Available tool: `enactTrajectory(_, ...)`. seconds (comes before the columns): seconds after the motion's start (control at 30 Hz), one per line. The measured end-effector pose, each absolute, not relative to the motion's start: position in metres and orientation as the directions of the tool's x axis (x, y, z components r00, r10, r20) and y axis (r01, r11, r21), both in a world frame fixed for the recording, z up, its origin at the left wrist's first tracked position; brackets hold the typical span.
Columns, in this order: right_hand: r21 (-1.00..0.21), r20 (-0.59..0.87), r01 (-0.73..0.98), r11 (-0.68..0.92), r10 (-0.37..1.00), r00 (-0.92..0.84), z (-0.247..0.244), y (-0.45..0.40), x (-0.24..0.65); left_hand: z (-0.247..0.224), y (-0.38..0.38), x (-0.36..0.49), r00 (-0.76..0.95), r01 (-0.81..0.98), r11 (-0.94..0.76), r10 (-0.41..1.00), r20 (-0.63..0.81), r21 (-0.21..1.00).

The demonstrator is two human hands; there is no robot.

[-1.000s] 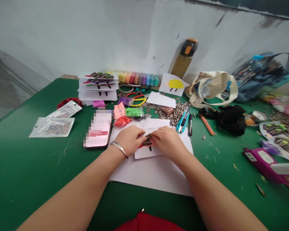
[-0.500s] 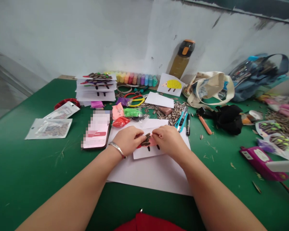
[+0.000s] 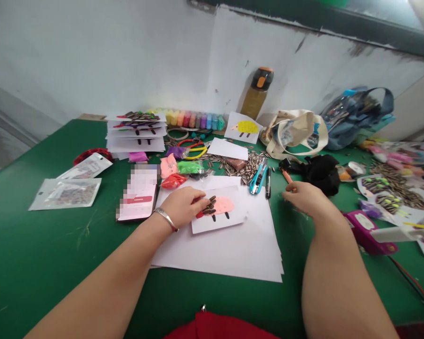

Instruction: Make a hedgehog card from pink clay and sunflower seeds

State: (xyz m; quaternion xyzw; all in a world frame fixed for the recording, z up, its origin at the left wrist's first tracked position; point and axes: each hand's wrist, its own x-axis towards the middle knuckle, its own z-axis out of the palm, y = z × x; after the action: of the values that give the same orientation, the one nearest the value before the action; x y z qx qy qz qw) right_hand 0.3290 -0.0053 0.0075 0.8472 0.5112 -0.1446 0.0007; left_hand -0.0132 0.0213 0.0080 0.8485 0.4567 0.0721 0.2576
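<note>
My left hand (image 3: 183, 207), wearing a silver bangle, rests at the left edge of a white card (image 3: 219, 227), its fingers closed together over it. The card carries a pink clay body (image 3: 224, 205) with two black legs and a red part at the left. Several striped sunflower seeds (image 3: 209, 207) are on the body's left side, beside my left thumb. Off to the right, my right hand (image 3: 305, 200) is low over the green table with curled fingers, at the lower end of an orange handle (image 3: 287, 176). What its fingertips hold, if anything, is hidden.
White sheets (image 3: 219, 254) lie under the card. A blue cutter (image 3: 257, 181), a black marker (image 3: 268, 182) and loose seeds (image 3: 245, 169) lie behind. A phone (image 3: 137, 193) is on the left, clay packets (image 3: 189, 167) behind it. A purple glue gun (image 3: 367, 230) is on the right.
My right hand has left the card and moved right, to the orange handle. My left hand stays on the card, and more of the pink body shows. The view has shifted slightly.
</note>
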Motion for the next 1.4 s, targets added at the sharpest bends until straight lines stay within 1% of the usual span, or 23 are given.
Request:
enactTrajectory(0.07, -0.119, -0.287, 0.878, -0.463, 0.863, 0.416, 0.002, -0.001, 0.327, 0.009, 0.021, -0.013, 0.571, 0.739, -0.450, 0.813, -0.112, 0.501)
enactTrajectory(0.2, -0.098, -0.237, 0.917, -0.387, 0.904, 0.356, -0.002, 0.002, 0.325, 0.010, 0.021, -0.013, 0.569, 0.751, -0.447, 0.811, -0.133, 0.486)
enactTrajectory(0.27, -0.106, -0.230, 0.925, -0.364, 0.914, 0.333, -0.001, 0.001, 0.324, 0.010, 0.020, -0.013, 0.583, 0.745, -0.461, 0.801, -0.136, 0.482)
enactTrajectory(0.33, -0.141, -0.232, 0.919, -0.369, 0.914, 0.332, 0.004, -0.002, 0.321, 0.010, 0.020, -0.014, 0.606, 0.732, -0.486, 0.784, -0.132, 0.477)
enactTrajectory(0.37, -0.175, -0.225, 0.911, -0.373, 0.916, 0.332, 0.008, -0.004, 0.318, 0.009, 0.020, -0.014, 0.617, 0.726, -0.499, 0.776, -0.130, 0.473)
enactTrajectory(0.43, -0.308, -0.175, 0.884, -0.353, 0.934, 0.312, 0.016, -0.009, 0.305, 0.009, 0.020, -0.015, 0.636, 0.716, -0.521, 0.762, -0.125, 0.465)
enactTrajectory(0.53, -0.570, -0.058, 0.803, -0.172, 0.984, 0.169, 0.027, -0.014, 0.274, 0.009, 0.020, -0.016, 0.661, 0.701, -0.549, 0.740, -0.125, 0.455)
enactTrajectory(0.6, -0.724, -0.077, 0.683, -0.101, 0.995, 0.065, 0.031, -0.017, 0.251, 0.010, 0.020, -0.016, 0.672, 0.696, -0.561, 0.729, -0.132, 0.448)
enactTrajectory(0.67, -0.801, -0.107, 0.593, -0.082, 0.994, -0.008, 0.032, -0.018, 0.232, 0.010, 0.020, -0.016, 0.674, 0.699, -0.561, 0.725, -0.144, 0.443)
enactTrajectory(0.73, -0.845, -0.148, 0.526, -0.093, 0.987, -0.063, 0.030, -0.018, 0.219, 0.011, 0.019, -0.016, 0.670, 0.703, -0.554, 0.726, -0.154, 0.446)
enactTrajectory(0.8, -0.862, -0.187, 0.495, -0.109, 0.976, -0.110, 0.025, -0.017, 0.211, 0.011, 0.019, -0.016, 0.672, 0.697, -0.551, 0.725, -0.151, 0.459)
enactTrajectory(0.87, -0.860, -0.200, 0.500, -0.101, 0.968, -0.150, 0.019, -0.016, 0.206, 0.011, 0.019, -0.017, 0.677, 0.687, -0.548, 0.720, -0.149, 0.477)
enactTrajectory(0.97, -0.826, -0.162, 0.563, -0.030, 0.969, -0.186, 0.011, -0.015, 0.200, 0.010, 0.019, -0.018, 0.680, 0.682, -0.541, 0.716, -0.157, 0.492)
enactTrajectory(1.07, -0.760, -0.112, 0.649, 0.040, 0.975, -0.192, 0.008, -0.015, 0.192, 0.010, 0.019, -0.017, 0.686, 0.679, -0.546, 0.710, -0.158, 0.491)
enactTrajectory(1.17, -0.696, -0.078, 0.714, 0.076, 0.980, -0.181, 0.008, -0.015, 0.186, 0.011, 0.021, -0.016, 0.692, 0.671, -0.554, 0.707, -0.147, 0.493)
enactTrajectory(1.4, -0.642, -0.035, 0.758, 0.118, 0.983, -0.183, 0.004, -0.015, 0.177, 0.011, 0.021, -0.015, 0.689, 0.667, -0.547, 0.710, -0.141, 0.505)
